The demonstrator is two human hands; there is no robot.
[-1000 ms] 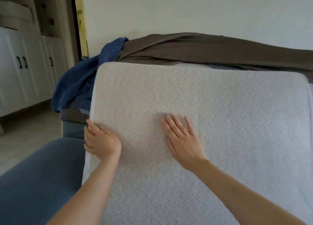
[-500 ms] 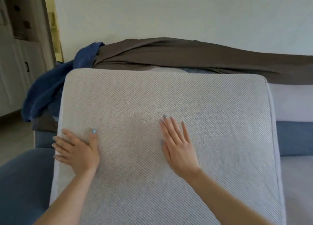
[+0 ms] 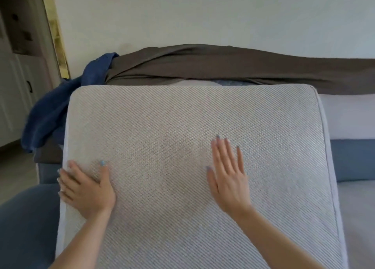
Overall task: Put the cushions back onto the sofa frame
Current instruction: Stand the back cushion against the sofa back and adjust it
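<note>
A large pale grey cushion with a diagonal ribbed weave is lying in front of the person and filling most of the view, its far edge sitting just below a brown cloth that is draping along the sofa back. Both hands are resting on the cushion's top face. The left hand is lying flat near the cushion's left edge; its fingers are reaching out straight to the piped border, and the thumb is spreading away from them onto the weave. Whether the fingertips are curling over the edge cannot be told. The right hand is pressing palm-down near the middle of the cushion, its fingers lying straight and close together, pointing toward the sofa back, gripping nothing. A dark blue towel is hanging bunched at the left end of the brown cloth, beside the cushion's far left corner. The blue sofa arm is showing just beside the cushion at lower left. To the right, a second pale cushion is standing against the back, with a blue band of upholstery running beneath it. White cabinets are standing well apart at far left.
</note>
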